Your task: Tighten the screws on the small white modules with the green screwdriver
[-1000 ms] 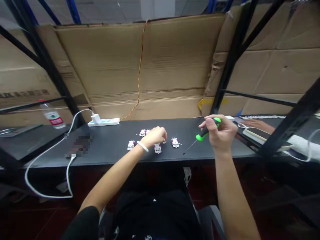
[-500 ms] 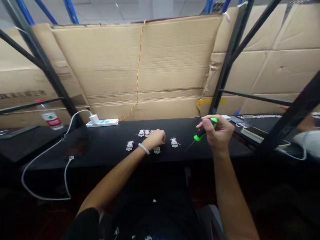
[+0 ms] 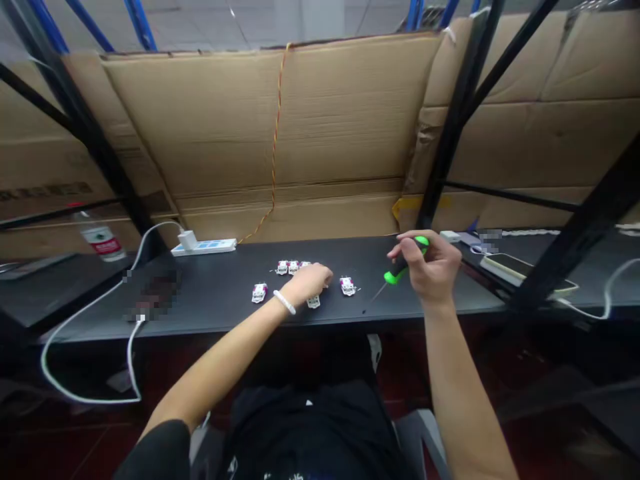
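Screwdriver (image 3: 393, 277) slants tip-down in the right hand (image 3: 434, 267), table (image 3: 210, 293) contact unclear.

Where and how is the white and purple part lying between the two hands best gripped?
Likely a fingertip pinch across its left and right sides, from above and the left: the white and purple part is small and lies on the black table, while the screwdriver in the right hand slants down on its right.

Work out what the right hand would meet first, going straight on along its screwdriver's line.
Probably the black tabletop, towards the wearer's side: the green-and-black screwdriver in the right hand slants down and leftward that way. How much gap remains, if any, is unclear.
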Tool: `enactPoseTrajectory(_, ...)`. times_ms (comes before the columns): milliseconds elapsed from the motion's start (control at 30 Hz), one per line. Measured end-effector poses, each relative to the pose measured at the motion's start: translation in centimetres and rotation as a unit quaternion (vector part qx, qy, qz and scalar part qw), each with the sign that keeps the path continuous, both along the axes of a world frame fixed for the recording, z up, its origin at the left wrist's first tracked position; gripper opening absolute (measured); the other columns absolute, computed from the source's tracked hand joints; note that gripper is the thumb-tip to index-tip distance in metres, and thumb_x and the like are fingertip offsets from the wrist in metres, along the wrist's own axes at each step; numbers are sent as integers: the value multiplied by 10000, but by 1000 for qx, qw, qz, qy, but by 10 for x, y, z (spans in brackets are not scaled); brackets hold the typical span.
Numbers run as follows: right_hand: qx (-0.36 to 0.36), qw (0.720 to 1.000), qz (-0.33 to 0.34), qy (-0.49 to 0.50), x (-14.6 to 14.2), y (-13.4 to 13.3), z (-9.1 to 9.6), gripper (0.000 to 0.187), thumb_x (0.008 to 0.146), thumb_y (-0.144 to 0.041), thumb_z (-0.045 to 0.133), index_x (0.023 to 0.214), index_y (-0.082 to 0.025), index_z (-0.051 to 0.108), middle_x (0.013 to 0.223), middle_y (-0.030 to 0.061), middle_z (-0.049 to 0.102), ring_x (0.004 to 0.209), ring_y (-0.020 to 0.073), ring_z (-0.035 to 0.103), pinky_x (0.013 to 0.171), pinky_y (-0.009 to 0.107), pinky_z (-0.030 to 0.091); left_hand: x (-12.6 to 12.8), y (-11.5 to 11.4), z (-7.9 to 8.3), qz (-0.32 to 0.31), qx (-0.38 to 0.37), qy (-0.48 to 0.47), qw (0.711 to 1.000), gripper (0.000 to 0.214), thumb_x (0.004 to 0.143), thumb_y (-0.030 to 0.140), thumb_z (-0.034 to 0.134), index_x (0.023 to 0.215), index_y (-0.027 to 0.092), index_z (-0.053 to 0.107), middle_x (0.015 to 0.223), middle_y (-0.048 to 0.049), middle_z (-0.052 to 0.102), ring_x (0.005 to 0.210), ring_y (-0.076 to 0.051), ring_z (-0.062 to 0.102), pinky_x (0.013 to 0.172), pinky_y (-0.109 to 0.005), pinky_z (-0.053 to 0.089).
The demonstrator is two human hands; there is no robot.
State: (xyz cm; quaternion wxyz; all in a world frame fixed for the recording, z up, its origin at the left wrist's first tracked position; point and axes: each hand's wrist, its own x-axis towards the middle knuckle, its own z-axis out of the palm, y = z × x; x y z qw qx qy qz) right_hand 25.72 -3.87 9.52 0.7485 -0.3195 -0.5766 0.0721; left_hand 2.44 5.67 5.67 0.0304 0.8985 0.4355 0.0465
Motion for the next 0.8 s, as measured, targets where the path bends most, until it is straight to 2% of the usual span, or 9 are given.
enactPoseTrajectory(100,-29,998,49,-8,0,1,1,295,981,-524,705,990,-231,674,696,-31,679,597,148,700,576,272,572,-4,1,2,2,-1,-18,1000,239,876,22,613,919,178,788,956,-96,809,911,-229,751,807,-285,535)
enactPoseTrajectory(200,-81,991,96,-52,-2,0,-1,250,1024,-508,637,1059,-263,598,717,-64,599,578,127,627,540,249,501,-11,2,9,5,-3,-55,998,231,920,71,571,947,181,772,956,-80,807,885,-212,731,799,-281,529)
enactPoseTrajectory(300,-143,971,58,-183,-13,2,-8,171,1001,-416,669,1029,-251,640,697,-62,571,574,121,559,563,250,459,-20,-1,17,-16,-29,-153,988,178,929,142,568,904,184,739,907,-52,791,856,-200,711,811,-283,537)
enactPoseTrajectory(367,-157,952,10,-263,-25,5,-15,145,941,-346,737,1019,-239,678,744,-36,633,643,145,604,643,277,494,-26,-5,20,-37,-76,-231,969,134,927,194,580,903,180,710,889,-44,782,845,-196,716,804,-285,551)
enactPoseTrajectory(433,-154,936,-15,-315,-39,11,-23,224,910,-266,753,1126,-234,703,884,10,723,775,190,681,770,324,539,-31,-11,19,-52,-139,-297,943,114,934,250,595,924,175,680,875,-48,778,851,-204,737,793,-295,574)
enactPoseTrajectory(467,-152,932,-23,-329,-46,14,-27,249,901,-239,755,1145,-229,709,930,32,744,819,209,700,803,341,548,-33,-14,18,-58,-166,-320,931,119,938,275,605,934,174,668,875,-51,779,860,-209,747,793,-302,585)
enactPoseTrajectory(533,-146,921,-9,-360,-58,19,-34,121,924,-240,742,1044,-233,734,983,60,765,892,232,726,834,351,555,-36,-18,16,-63,-197,-346,915,139,946,313,623,945,178,656,890,-54,783,879,-209,755,810,-308,596)
enactPoseTrajectory(600,-146,916,12,-374,-66,23,-39,41,966,-273,718,978,-241,739,992,64,779,903,233,739,838,348,557,-38,-20,12,-60,-204,-353,911,159,940,339,654,922,182,651,895,-49,783,871,-201,744,811,-301,591)
enactPoseTrajectory(800,-150,911,7,-384,-73,31,-49,75,946,-190,696,973,-246,737,987,60,816,908,249,769,818,346,553,-43,-15,-3,-49,-237,-403,882,170,948,341,679,949,176,637,877,-45,770,855,-191,731,802,-293,575)
